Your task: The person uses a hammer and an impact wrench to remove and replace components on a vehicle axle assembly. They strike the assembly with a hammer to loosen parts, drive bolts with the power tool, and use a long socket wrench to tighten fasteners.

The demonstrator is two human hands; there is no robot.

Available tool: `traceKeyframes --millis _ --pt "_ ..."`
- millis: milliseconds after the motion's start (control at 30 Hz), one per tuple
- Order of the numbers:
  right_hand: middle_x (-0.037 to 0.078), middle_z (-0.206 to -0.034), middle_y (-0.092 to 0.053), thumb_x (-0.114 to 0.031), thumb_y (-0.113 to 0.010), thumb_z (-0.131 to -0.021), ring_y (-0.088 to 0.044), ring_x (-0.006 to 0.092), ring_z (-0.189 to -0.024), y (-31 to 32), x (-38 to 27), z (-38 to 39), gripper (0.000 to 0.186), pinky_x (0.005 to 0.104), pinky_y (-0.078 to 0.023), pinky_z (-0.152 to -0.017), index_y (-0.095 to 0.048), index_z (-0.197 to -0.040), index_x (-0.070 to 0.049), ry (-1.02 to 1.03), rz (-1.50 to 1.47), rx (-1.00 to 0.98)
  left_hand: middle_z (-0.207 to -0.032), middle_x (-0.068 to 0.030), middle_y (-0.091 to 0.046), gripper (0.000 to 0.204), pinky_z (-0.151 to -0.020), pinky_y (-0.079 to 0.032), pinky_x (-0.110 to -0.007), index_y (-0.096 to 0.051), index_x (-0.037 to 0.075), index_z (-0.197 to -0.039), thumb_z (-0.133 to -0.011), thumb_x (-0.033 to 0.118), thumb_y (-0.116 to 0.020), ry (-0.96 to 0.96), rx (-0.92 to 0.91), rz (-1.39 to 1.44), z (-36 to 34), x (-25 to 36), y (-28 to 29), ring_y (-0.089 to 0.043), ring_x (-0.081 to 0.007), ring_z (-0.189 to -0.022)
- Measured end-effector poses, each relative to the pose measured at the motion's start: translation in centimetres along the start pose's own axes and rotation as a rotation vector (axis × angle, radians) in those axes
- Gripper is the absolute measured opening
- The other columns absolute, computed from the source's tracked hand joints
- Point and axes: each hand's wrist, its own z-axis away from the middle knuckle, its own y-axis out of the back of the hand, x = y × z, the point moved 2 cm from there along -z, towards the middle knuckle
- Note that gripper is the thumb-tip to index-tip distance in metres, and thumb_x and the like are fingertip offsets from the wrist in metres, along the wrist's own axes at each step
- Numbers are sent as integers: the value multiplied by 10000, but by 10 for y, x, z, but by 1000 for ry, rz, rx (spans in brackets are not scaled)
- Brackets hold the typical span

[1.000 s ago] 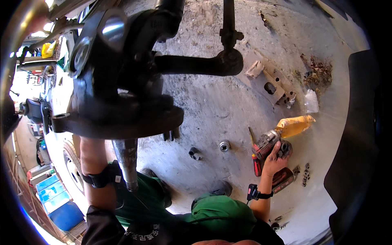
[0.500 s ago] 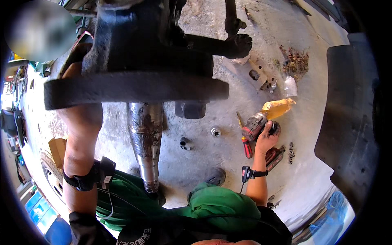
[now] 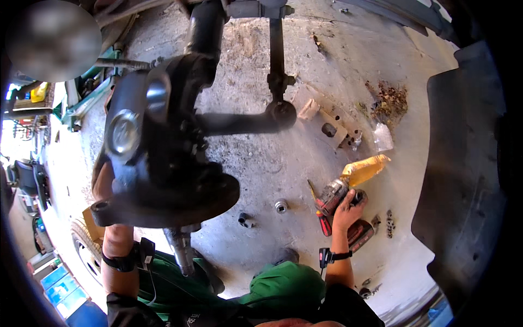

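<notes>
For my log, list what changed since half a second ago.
The view shifted: the dark metal part appears lower and smaller, its flange tilted, not edge-on; whether it moved is unclear. Left hand at the flange, right hand on the power tool: unchanged.

The floor is hard and grey, with lots of dark spots and dusty smudges. A tyre is on it, over on the left side. A brown cardboard box is just beside the tyre, and some blue boxes are near it, lower down. Above the tyre, well away, are green bars and a yellow thing. Bright white light shines between them and the tyre. Far to the right of the tyre is a heap of dry leaves, and a big dark panel is even farther right
</notes>
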Motion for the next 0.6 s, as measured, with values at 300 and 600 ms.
traceKeyframes --millis 300,600 --pt "259 -995 -558 -250 -535 -937 -557 384 -900 0 19 -1 376 417 -444 -805 -488 -1070 99 53 25 -81 -1131 -189 -600 354 -941 -429 -350 -586 -63 -1105 -819 147 -588 3 -92 -112 6 29 0 -566 -284 -1081" --pt "256 -970 -576 -199 -524 -945 -573 384 -870 0 24 -4 342 414 -455 -773 -478 -1082 111 56 26 -83 -1125 -196 -599 351 -936 -431 -353 -584 -70 -1100 -830 154 -572 43 -135 -149 3 45 -4 -569 -289 -1073"
